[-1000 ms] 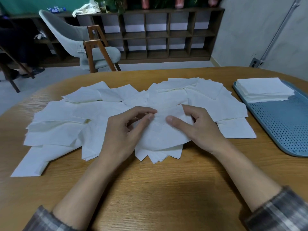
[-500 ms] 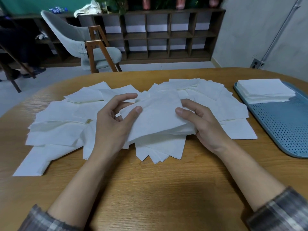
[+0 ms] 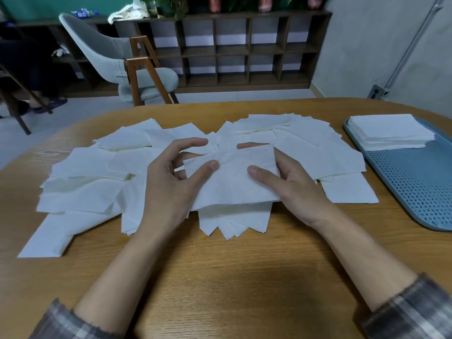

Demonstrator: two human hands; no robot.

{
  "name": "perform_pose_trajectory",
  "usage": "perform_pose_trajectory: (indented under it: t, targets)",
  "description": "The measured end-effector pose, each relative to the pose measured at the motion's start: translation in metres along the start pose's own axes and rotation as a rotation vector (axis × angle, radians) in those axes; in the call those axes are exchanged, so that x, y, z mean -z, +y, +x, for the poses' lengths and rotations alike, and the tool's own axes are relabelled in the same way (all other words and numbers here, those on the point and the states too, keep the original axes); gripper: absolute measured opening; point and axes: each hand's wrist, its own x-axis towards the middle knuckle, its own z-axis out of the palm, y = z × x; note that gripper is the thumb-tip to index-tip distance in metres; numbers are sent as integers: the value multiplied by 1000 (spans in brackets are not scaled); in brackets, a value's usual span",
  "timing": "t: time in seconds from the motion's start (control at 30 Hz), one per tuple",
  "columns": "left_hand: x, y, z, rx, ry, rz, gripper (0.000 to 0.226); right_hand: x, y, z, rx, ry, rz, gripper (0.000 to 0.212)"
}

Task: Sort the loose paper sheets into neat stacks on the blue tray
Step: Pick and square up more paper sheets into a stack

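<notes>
Several loose white paper sheets (image 3: pixel 83 192) lie spread in an overlapping fan across the wooden table (image 3: pixel 220 277). Both hands hold a small bundle of sheets (image 3: pixel 232 182) just above the spread at its middle. My left hand (image 3: pixel 168 187) pinches the bundle's left edge, thumb on top. Gripping the right edge is my right hand (image 3: pixel 291 189), its thumb on top and fingers underneath. At the right stands the blue perforated tray (image 3: pixel 415 187), with one neat stack of white sheets (image 3: pixel 389 132) at its far end.
A grey chair with wooden legs (image 3: pixel 137 69) stands beyond the table's far edge, and a dark cubby shelf (image 3: pixel 244 47) runs along the back wall. A seated person's legs (image 3: pixel 29 69) show at the far left. Bare wood lies between me and the sheets.
Both hands have gathered sheets from the spread, raised them off the table and squared them into a tighter bundle. The tray and its stack have not moved.
</notes>
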Motion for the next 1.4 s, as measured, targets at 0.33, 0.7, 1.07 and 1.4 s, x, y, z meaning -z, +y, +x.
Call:
perform_pose_trajectory:
  t: [0.33,0.7,1.07,1.4]
  targets:
    - [0,-6,1,30,59,163,42,3,-3,2,44,74,163,53]
    - [-1,7,-4,177,-200,-53,53,12,8,8,39,126,-64,61]
    - [0,-3,-4,-24,-242,97,49,15,5,3,43,82,-138,33]
    - [-2,-16,-6,-203,-613,494,43,25,11,8,83,384,-221,35]
